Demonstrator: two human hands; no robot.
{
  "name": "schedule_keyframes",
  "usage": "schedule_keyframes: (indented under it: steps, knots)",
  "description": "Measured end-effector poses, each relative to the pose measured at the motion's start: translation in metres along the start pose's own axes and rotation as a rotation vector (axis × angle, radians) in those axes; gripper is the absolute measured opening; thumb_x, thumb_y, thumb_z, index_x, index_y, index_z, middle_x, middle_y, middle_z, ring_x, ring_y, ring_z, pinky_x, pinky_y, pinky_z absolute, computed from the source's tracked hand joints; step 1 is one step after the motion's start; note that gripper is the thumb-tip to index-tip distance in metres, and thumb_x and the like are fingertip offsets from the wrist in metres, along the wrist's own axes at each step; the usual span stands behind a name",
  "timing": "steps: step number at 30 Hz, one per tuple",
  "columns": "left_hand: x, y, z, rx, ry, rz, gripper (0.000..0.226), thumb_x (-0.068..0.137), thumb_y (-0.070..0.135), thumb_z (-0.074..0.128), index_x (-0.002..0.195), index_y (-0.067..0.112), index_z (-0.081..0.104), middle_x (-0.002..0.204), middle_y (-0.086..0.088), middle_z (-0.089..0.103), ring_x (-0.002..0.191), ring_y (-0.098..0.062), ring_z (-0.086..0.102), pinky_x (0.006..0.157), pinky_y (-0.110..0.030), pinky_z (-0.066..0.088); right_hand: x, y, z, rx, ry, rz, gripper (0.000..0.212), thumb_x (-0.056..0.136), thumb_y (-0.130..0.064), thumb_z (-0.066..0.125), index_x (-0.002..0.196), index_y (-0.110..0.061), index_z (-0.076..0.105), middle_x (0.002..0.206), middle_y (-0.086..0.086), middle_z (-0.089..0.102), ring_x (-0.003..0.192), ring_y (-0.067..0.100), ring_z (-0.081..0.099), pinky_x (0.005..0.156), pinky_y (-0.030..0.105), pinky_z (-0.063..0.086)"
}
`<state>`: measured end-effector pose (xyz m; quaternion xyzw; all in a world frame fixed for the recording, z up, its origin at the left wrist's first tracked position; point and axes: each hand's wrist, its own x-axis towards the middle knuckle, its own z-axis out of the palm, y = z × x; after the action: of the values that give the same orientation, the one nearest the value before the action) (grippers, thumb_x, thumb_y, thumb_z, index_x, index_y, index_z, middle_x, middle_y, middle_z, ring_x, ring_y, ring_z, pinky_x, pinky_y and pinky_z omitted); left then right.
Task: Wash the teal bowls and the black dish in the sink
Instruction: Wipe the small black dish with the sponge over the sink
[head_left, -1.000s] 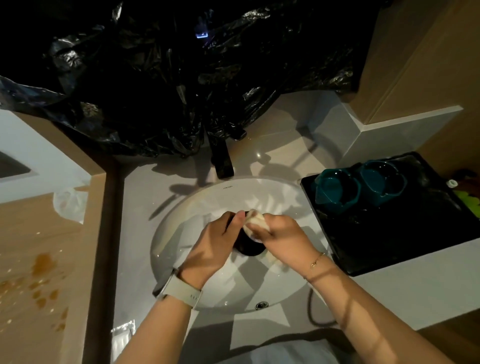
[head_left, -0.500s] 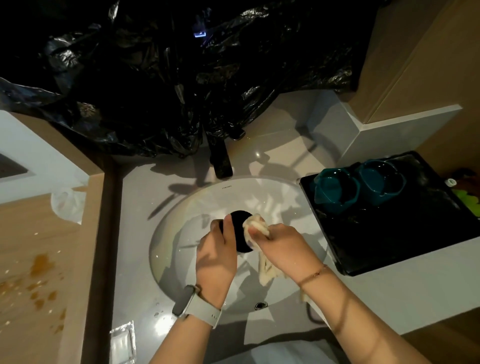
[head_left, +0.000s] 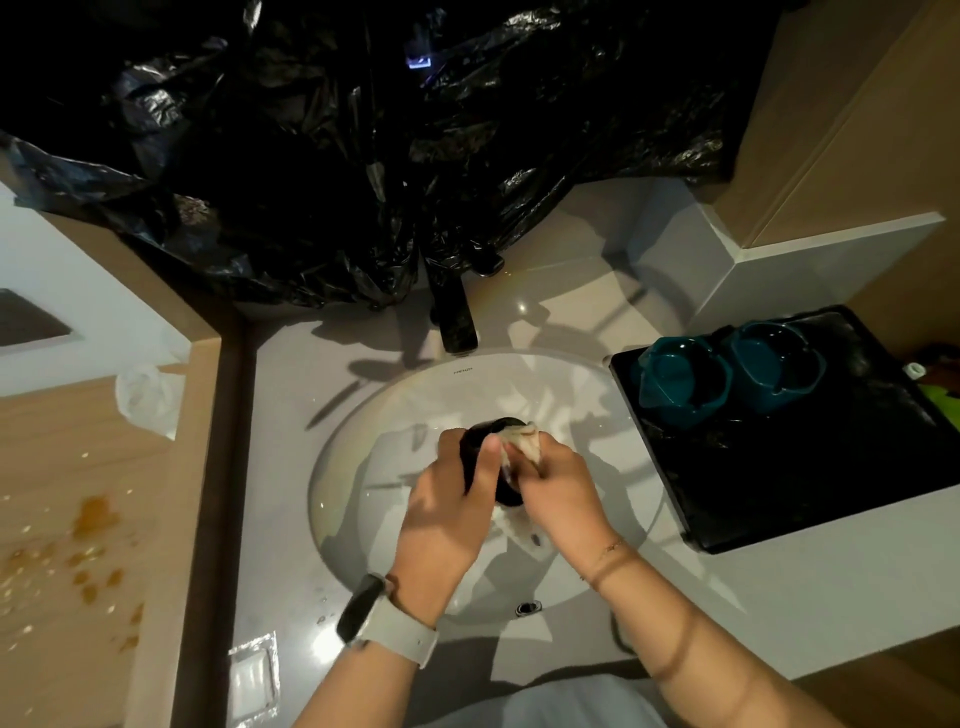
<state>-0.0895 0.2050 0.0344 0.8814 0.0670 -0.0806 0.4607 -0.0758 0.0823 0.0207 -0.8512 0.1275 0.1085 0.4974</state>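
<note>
Over the white oval sink (head_left: 363, 467), my left hand (head_left: 447, 509) grips a small black dish (head_left: 480, 436), thumb across its face. My right hand (head_left: 558, 493) presses a pale wet cloth (head_left: 522, 441) against the dish's right side; the cloth's tail hangs below the hands. Most of the dish is hidden by my fingers. Two teal bowls (head_left: 680, 382) (head_left: 776, 364) sit side by side on the black tray (head_left: 831, 467) right of the sink.
A black faucet (head_left: 454, 317) stands behind the sink, under crumpled black plastic sheeting (head_left: 363, 156). A small clear packet (head_left: 252, 675) lies on the grey counter front left. The wooden surface at left has orange spill stains (head_left: 93, 514) and a crumpled white wrapper (head_left: 148, 395).
My left hand turned and moved up and right, closing over the dish; my right hand with the cloth slid over the dish's right side.
</note>
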Motion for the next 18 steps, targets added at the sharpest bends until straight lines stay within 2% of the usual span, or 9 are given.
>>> schedule_keyframes:
  steps: [2,4,5,7,9,11,14,16,18]
  knots:
    - [0.010,-0.004,-0.017,-0.013,-0.152,0.001,0.063,0.081,0.081,0.037,0.106,0.026,0.055,0.077,0.008,0.066,0.064,-0.003,0.061,0.058,-0.022,0.045,0.005,-0.002,-0.012,-0.222,-0.071,-0.114,0.022,0.094,-0.023,0.052,0.107,-0.007,0.060,0.093,0.012,0.068,0.086,0.028,0.063,0.072,0.032,0.048]
    - [0.017,-0.002,-0.026,-0.093,-0.277,-0.006,0.060,0.080,0.080,0.046,0.106,0.027,0.059,0.066,0.012,0.066,0.057,0.001,0.059,0.058,-0.017,0.044,0.013,-0.005,-0.017,-0.282,-0.153,-0.172,0.015,0.091,-0.018,0.051,0.098,-0.009,0.060,0.088,0.009,0.067,0.079,0.027,0.064,0.066,0.029,0.047]
    - [0.021,-0.001,-0.026,-0.158,-0.286,-0.019,0.057,0.082,0.076,0.050,0.105,0.026,0.061,0.066,0.013,0.068,0.062,0.001,0.063,0.062,-0.016,0.046,0.016,-0.007,-0.017,-0.260,-0.174,-0.163,0.011,0.091,-0.019,0.051,0.092,-0.011,0.059,0.084,0.007,0.066,0.074,0.024,0.063,0.062,0.025,0.046]
    - [0.028,-0.001,-0.020,-0.178,-0.184,-0.019,0.053,0.082,0.069,0.049,0.104,0.023,0.064,0.079,0.008,0.073,0.081,-0.010,0.070,0.075,-0.027,0.055,0.017,-0.010,-0.011,-0.111,-0.139,-0.100,0.014,0.091,-0.022,0.056,0.081,-0.013,0.059,0.079,0.008,0.066,0.070,0.020,0.061,0.063,0.025,0.045]
    - [0.028,0.002,-0.013,-0.043,-0.046,0.020,0.045,0.090,0.058,0.046,0.104,0.019,0.064,0.084,0.003,0.072,0.084,-0.017,0.069,0.078,-0.034,0.055,0.009,-0.011,0.001,0.130,-0.032,0.008,0.025,0.092,-0.021,0.060,0.069,-0.014,0.060,0.067,0.005,0.064,0.063,0.017,0.061,0.062,0.028,0.047]
    - [0.022,0.005,-0.006,0.080,0.070,0.028,0.034,0.098,0.046,0.047,0.103,0.016,0.063,0.081,0.001,0.069,0.081,-0.019,0.065,0.072,-0.030,0.050,-0.005,-0.012,0.011,0.361,-0.015,0.190,0.029,0.095,-0.019,0.057,0.068,-0.012,0.063,0.062,0.005,0.066,0.055,0.014,0.064,0.055,0.024,0.049]
    - [0.007,0.004,0.009,0.098,0.191,-0.002,0.029,0.100,0.042,0.046,0.106,0.019,0.060,0.079,0.006,0.066,0.078,-0.015,0.063,0.067,-0.022,0.044,-0.017,-0.008,0.016,0.576,-0.113,0.415,0.025,0.097,-0.017,0.052,0.083,-0.007,0.070,0.074,0.011,0.072,0.061,0.017,0.070,0.053,0.023,0.052]
    - [-0.003,-0.004,0.018,0.019,0.233,-0.005,0.023,0.099,0.040,0.046,0.105,0.023,0.059,0.078,0.012,0.066,0.077,-0.010,0.065,0.064,-0.015,0.045,-0.016,-0.006,0.015,0.503,-0.118,0.415,0.026,0.097,-0.014,0.049,0.081,-0.006,0.069,0.075,0.011,0.071,0.061,0.017,0.069,0.050,0.021,0.050]
    - [-0.007,-0.012,0.018,-0.055,0.173,0.020,0.017,0.099,0.041,0.048,0.104,0.026,0.056,0.081,0.013,0.065,0.079,-0.004,0.063,0.066,-0.012,0.046,-0.011,-0.002,0.008,0.199,-0.121,0.299,0.028,0.094,-0.008,0.044,0.074,-0.009,0.064,0.074,0.009,0.067,0.067,0.021,0.065,0.055,0.023,0.049]
